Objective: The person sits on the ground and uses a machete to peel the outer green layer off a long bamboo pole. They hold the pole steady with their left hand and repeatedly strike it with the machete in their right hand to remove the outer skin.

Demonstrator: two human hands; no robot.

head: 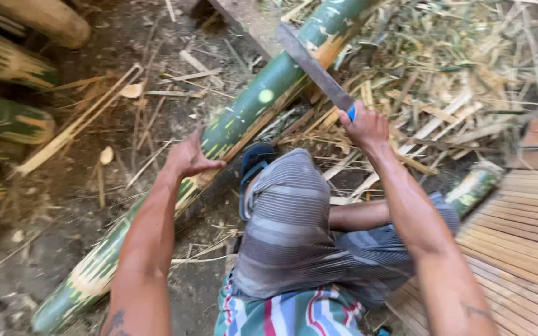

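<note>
A long green bamboo pole (244, 109) runs diagonally from the lower left to the top centre, its skin partly shaved to pale stripes. My left hand (188, 155) rests flat on the pole near its middle. My right hand (363, 124) grips the blue handle of a long machete (311, 65), whose blade lies across the upper part of the pole. My bent knee in grey striped cloth (287, 211) sits between my arms, with a blue sandal (253, 165) beside the pole.
Thick bamboo sections (7, 118) are stacked at the left edge. A heap of pale bamboo strips and shavings (443, 87) covers the ground at the upper right. A mat of wooden slats (524, 242) lies at the right. A short green bamboo piece (476, 185) lies by it.
</note>
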